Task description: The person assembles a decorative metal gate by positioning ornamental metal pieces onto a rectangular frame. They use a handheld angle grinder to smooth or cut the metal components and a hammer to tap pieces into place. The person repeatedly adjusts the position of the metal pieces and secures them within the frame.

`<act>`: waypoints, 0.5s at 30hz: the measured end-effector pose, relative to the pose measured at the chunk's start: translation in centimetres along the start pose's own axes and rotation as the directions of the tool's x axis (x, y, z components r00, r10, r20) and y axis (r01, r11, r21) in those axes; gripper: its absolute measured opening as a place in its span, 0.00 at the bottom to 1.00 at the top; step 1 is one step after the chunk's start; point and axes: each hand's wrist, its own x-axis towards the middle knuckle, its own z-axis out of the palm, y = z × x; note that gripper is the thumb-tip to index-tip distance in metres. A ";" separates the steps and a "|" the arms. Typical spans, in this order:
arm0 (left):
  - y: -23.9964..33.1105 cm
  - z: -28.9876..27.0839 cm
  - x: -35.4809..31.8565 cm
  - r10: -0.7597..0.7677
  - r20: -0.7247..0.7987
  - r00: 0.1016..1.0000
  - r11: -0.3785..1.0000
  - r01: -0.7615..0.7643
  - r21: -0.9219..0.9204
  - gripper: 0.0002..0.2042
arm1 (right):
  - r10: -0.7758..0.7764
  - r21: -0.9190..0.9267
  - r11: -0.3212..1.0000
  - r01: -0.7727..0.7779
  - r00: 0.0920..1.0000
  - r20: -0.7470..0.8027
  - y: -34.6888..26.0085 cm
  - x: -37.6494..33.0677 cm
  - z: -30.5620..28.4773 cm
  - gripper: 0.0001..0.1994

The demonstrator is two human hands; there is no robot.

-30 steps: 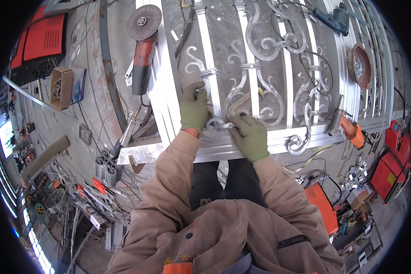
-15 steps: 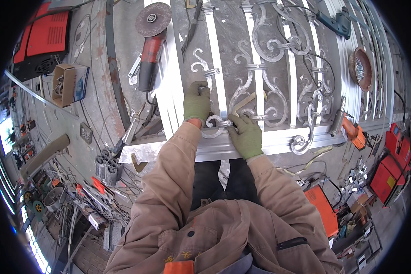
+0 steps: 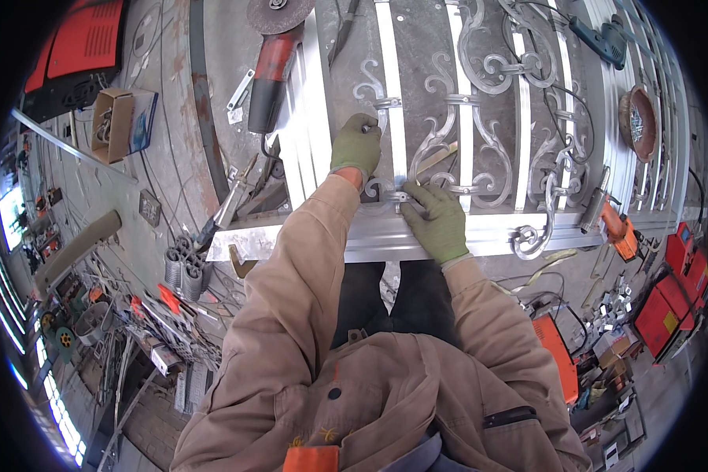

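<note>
A pale metal railing panel lies before me, with white upright bars (image 3: 397, 102) and grey curled scrollwork. Both my hands wear green work gloves. My left hand (image 3: 356, 147) is closed around the middle of a metal scroll (image 3: 370, 77) beside the left bar, its fingers covering that part. Lower down, my right hand (image 3: 437, 222) has thumb and forefinger at the collar (image 3: 399, 197) where the scroll's lower curl meets the bar. Those fingertips grip the collar's right end. A loose S-shaped scroll (image 3: 550, 206) lies across the bottom rail (image 3: 488, 233), to the right.
An angle grinder (image 3: 273, 75) lies left of the panel, beyond a welding electrode holder (image 3: 226, 211). On the right are an orange power tool (image 3: 612, 228), a bowl of small metal parts (image 3: 639, 130) and a teal drill (image 3: 602, 41). Red welding machines (image 3: 75, 51) stand on the floor.
The whole view has shifted, so the panel sits farther right and higher. My left hand has curled more tightly over the scroll. The right hand stays at the collar.
</note>
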 end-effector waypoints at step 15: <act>0.0 0.3 0.0 0.008 -0.020 1.000 0.997 -0.009 -0.080 0.13 | 0.040 -0.058 0.997 -0.046 0.995 -0.095 -0.4 0.6 1.7 0.17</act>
